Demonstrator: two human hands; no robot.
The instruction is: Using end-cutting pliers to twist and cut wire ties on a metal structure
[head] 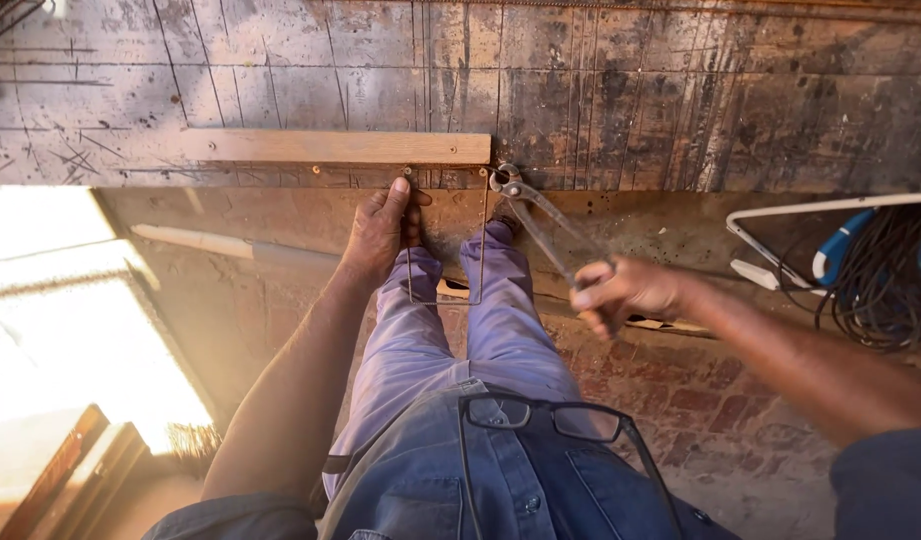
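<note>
While left hand (382, 228) fingers pinch wire frame (445, 270), right hand (625, 292) fingers grip pincers (540, 222)

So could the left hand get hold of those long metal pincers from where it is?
Probably yes: the left hand rests on the bent wire frame, close beside the pincers, with nothing between, though the right hand grips the handles.
</note>
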